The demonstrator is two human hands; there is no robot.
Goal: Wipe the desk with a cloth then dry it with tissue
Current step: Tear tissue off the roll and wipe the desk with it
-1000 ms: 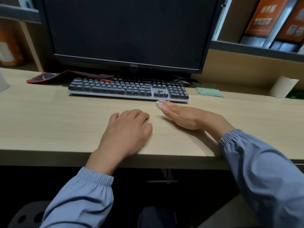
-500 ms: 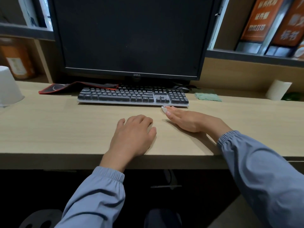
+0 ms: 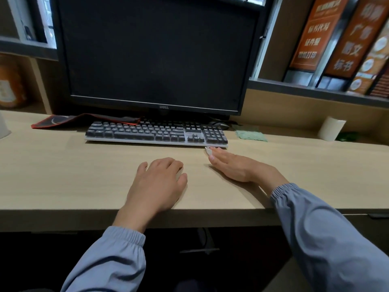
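A light wooden desk (image 3: pixel 63 175) stretches across the view. My left hand (image 3: pixel 156 184) rests palm down on it near the front edge, fingers loosely bent, holding nothing. My right hand (image 3: pixel 237 167) lies flat to its right, straight fingers pointing left at the keyboard's front right corner. A green cloth (image 3: pixel 250 134) lies on the desk right of the keyboard, beyond my right hand. A white tissue roll (image 3: pixel 331 128) stands at the back right.
A grey keyboard (image 3: pixel 156 132) sits below a dark monitor (image 3: pixel 155 53). A red-edged mouse pad (image 3: pixel 84 120) lies behind the keyboard's left end, a mouse (image 3: pixel 220 124) behind its right end. A white object (image 3: pixel 3 127) shows at the left edge. Shelves hold orange books (image 3: pixel 336 39).
Both hands stay resting in the same spots on the desk. Only the head camera has tilted up and shifted, showing more of the monitor and shelves.
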